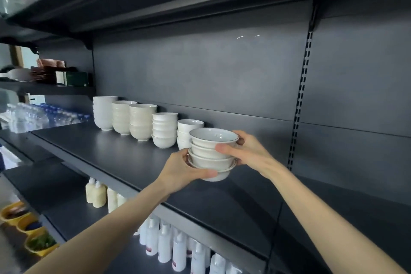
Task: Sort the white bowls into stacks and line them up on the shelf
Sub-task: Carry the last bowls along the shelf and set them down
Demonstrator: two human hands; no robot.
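Observation:
Both my hands hold a stack of several white bowls (212,153) just above the dark shelf (115,158). My left hand (189,169) cups the bottom bowl from the left, thumb along its front. My right hand (244,151) grips the stack's right side, thumb across the upper bowls. Along the back of the shelf stands a row of bowl stacks: a tall white one (103,112), two cream ones (122,117) (142,121), a smaller white one (164,129), and a short stack (186,129) partly hidden behind the held bowls.
The shelf's right part (300,202) is bare. An upper shelf (178,2) overhangs. Below are white bottles (164,244) and cream bottles (95,193). Water bottles (44,113) lie at left. Yellow bowls (29,229) sit at bottom left.

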